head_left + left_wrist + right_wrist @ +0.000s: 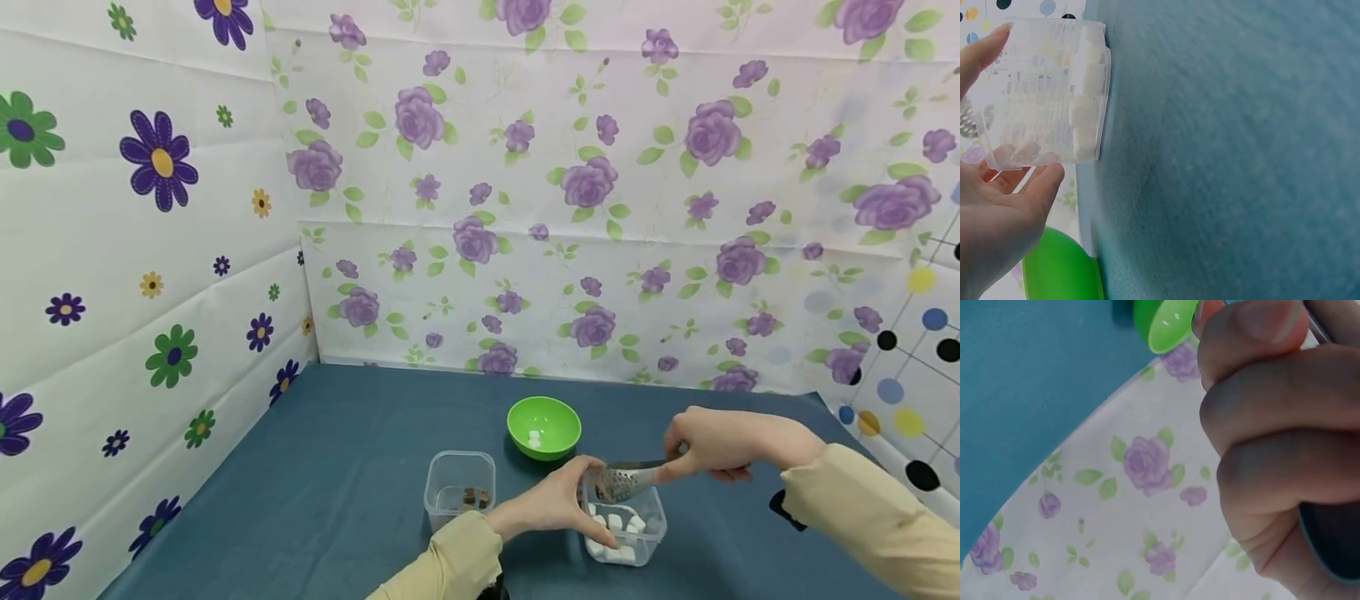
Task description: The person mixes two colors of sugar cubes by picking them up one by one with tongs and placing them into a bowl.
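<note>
Nearest the person, the left hand (551,504) in a pale yellow sleeve (450,558) held the clear square plastic container of white cubes (624,533), thumb and fingers curled round its near wall; the left wrist view showed the fingertips (1047,178) pressed against the transparent side, with the white cubes (1085,112) lying on the container's floor. That container stood on the dark blue cloth-covered tabletop (337,467), just right of the person's middle. Directly over its open top, the right hand (712,446) pinched the handles of perforated metal tongs (626,479), fingers wrapped tightly round them, and the tongs' spoon-shaped tips hung at the rim. Whether the tips held a cube could not be told.

Just to the left stood a second clear plastic container holding a few brown pieces (459,490). Behind both, near the back wall, sat a round green plastic bowl (543,427) with a couple of white cubes in it. Floral purple-rose wallpaper (600,183) closed the scene.
</note>
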Demonstrator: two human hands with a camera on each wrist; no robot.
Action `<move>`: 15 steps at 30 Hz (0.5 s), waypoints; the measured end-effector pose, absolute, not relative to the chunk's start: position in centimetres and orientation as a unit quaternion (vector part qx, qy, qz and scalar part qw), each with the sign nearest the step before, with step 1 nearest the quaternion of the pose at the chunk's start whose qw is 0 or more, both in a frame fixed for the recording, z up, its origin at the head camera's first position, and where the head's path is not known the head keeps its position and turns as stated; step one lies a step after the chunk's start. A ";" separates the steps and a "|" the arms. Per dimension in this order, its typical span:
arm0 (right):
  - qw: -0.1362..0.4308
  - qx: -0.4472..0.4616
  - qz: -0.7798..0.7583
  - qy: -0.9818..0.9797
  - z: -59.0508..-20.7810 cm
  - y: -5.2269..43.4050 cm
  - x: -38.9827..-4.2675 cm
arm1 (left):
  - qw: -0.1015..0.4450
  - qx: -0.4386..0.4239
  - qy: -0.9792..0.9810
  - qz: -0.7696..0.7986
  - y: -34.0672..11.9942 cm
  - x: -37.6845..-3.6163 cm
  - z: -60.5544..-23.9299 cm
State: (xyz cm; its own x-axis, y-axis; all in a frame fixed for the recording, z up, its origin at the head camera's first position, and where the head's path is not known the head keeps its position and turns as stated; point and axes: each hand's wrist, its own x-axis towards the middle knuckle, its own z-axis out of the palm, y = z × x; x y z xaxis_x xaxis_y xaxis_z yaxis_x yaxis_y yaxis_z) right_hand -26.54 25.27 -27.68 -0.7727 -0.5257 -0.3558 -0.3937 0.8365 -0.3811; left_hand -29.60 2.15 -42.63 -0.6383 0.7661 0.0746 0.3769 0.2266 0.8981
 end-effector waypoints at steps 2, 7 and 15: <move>0.228 -0.251 -0.135 0.931 -28.2 25.0 -26.5 | 0.195 0.383 0.755 0.495 2.2 -29.6 -42.7; 0.198 -0.273 -0.105 0.936 -29.5 24.5 -26.3 | 0.195 0.390 0.752 0.495 2.1 -29.6 -42.7; 0.127 -0.337 -0.065 0.931 -30.8 24.0 -26.5 | 0.192 0.393 0.752 0.493 2.2 -29.6 -42.6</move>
